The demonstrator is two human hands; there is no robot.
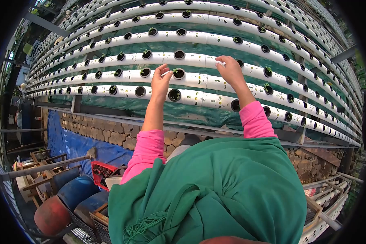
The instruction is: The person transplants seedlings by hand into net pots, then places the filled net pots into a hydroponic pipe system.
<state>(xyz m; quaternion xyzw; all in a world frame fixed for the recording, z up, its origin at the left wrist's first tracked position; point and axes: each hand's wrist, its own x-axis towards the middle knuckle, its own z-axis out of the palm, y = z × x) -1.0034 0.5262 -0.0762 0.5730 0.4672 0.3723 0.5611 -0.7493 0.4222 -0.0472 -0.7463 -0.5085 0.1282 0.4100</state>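
Observation:
My left hand is over a white growing pipe, its fingers curled together around a small white piece. Right beside those fingers is a round planting hole with a small green seedling at its edge. My right hand reaches over the pipe behind, thumb and fingers pinched on another small white piece. What both white pieces are is too small to tell. Under my hands, the white pipe carries scattered bits of leaf.
Many parallel white pipes with dark holes and some seedlings stretch across, above green sheeting. A metal rail runs along the near side. Behind on the left are a blue tarp, a red crate, blue barrels and wooden frames.

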